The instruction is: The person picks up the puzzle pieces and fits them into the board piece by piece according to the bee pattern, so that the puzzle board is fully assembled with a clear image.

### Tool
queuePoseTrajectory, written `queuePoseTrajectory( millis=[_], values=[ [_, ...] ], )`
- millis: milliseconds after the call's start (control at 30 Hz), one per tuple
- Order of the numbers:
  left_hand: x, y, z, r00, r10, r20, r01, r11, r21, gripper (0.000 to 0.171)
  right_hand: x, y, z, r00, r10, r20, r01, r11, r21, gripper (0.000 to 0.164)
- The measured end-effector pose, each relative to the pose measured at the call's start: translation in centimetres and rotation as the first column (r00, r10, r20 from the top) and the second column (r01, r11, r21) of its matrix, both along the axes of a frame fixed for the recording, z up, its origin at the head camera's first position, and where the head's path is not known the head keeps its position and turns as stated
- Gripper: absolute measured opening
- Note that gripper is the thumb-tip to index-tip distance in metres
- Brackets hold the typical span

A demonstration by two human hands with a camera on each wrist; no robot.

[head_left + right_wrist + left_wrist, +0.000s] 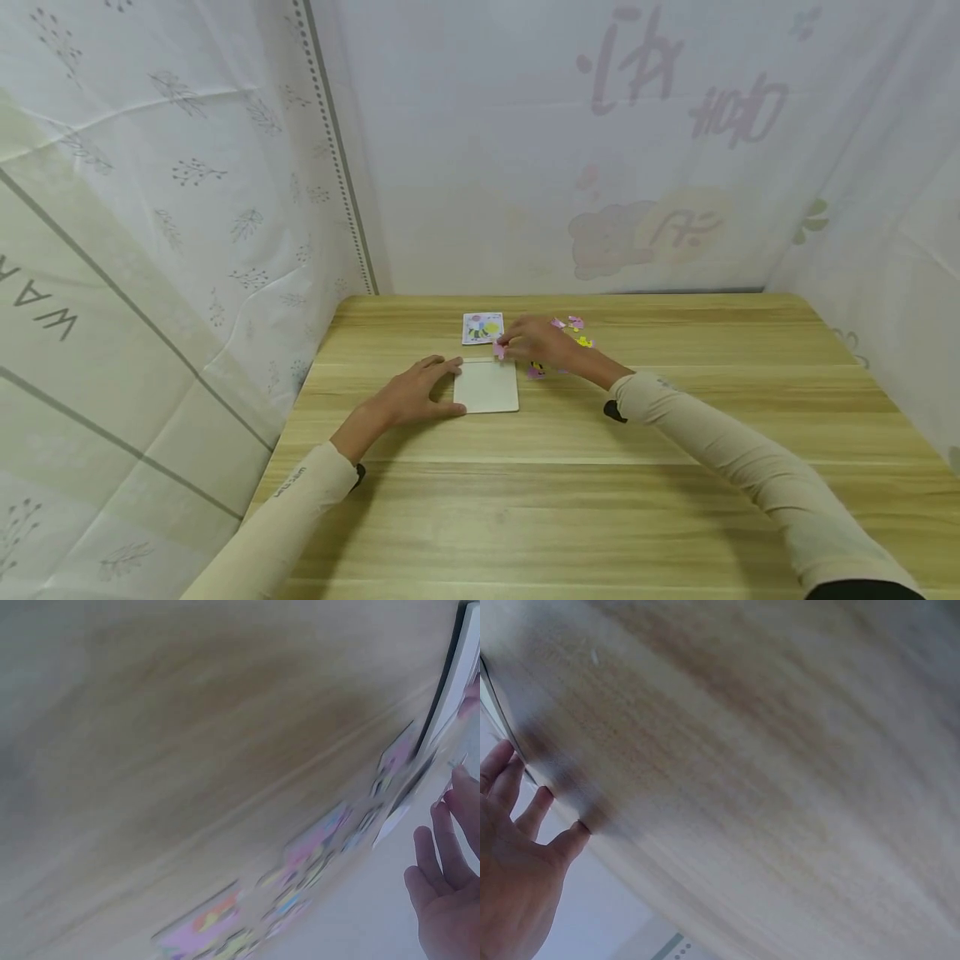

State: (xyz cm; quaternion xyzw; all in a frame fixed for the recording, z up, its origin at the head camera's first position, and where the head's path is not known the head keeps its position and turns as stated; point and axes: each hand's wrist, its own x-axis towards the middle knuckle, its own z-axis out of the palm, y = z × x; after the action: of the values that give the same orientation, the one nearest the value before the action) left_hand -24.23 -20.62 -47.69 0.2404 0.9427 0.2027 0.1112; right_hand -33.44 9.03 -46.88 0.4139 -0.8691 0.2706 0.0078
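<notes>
A white square puzzle board [486, 387] lies on the wooden table. My left hand [412, 393] rests at its left side, thumb by the near corner and fingers by the far one. In the left wrist view that hand [517, 855] has its fingers spread fairly straight against the tabletop. Over the board's far right corner, my right hand [542, 342] pinches a pink puzzle piece [499, 350] between thumb and fingertips. The right wrist view catches this hand [450, 877] at its edge, the piece seen thinly edge-on.
Beyond the board lies a picture card [482, 328] with a bee on it. Loose puzzle pieces [576, 323] lie right of and behind the right hand, with a pink-and-black piece [536, 371] nearer the board. Printed curtains [480, 167] hang behind the table.
</notes>
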Motion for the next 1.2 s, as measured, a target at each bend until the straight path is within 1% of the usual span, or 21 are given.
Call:
queuePoseTrajectory(
  millis=[67, 133, 400, 533, 633, 767, 900, 1033, 1200],
  values=[
    [0.0, 0.0, -0.1, 1.0, 0.001, 0.002, -0.001, 1.0, 0.001, 0.094, 0.3, -0.5, -0.1, 1.0, 0.012, 0.015, -0.012, 1.0, -0.006, 0.018],
    [0.0, 0.0, -0.1, 1.0, 0.002, 0.003, -0.002, 1.0, 0.002, 0.093, 0.4, -1.0, -0.2, 0.999, 0.03, 0.01, -0.03, 1.0, -0.005, 0.017],
    [0.0, -0.1, -0.3, 1.0, 0.004, 0.003, -0.004, 1.0, 0.008, 0.092, 0.9, -2.7, -0.8, 0.997, 0.069, -0.021, -0.068, 0.996, 0.06, 0.019],
    [-0.1, -0.1, -0.3, 1.0, 0.002, -0.003, -0.002, 1.0, 0.006, 0.093, 1.0, -3.3, -1.0, 0.994, 0.103, -0.027, -0.101, 0.993, 0.06, 0.02],
    [-0.1, 0.0, -0.3, 1.0, -0.003, -0.005, 0.003, 1.0, 0.012, 0.093, 1.2, -3.8, -1.1, 0.993, 0.119, -0.014, -0.118, 0.991, 0.06, 0.02],
    [-0.1, 0.1, -0.3, 1.0, -0.01, -0.006, 0.01, 1.0, 0.021, 0.092, 1.5, -4.5, -1.2, 0.994, 0.108, 0.015, -0.109, 0.991, 0.078, 0.02],
    [-0.2, 0.0, -0.4, 1.0, -0.007, -0.006, 0.007, 1.0, 0.016, 0.092, 1.7, -5.0, -1.4, 0.996, 0.085, 0.006, -0.085, 0.992, 0.096, 0.021],
    [-0.2, -0.1, -0.5, 1.0, -0.01, -0.005, 0.01, 1.0, 0.015, 0.093, 1.7, -5.5, -1.5, 0.997, 0.079, -0.01, -0.078, 0.993, 0.092, 0.02],
    [-0.3, -0.3, -0.5, 1.0, -0.017, -0.011, 0.017, 1.0, 0.022, 0.094, 1.9, -5.8, -1.3, 0.998, 0.061, 0.001, -0.06, 0.994, 0.091, 0.019]
  ],
)
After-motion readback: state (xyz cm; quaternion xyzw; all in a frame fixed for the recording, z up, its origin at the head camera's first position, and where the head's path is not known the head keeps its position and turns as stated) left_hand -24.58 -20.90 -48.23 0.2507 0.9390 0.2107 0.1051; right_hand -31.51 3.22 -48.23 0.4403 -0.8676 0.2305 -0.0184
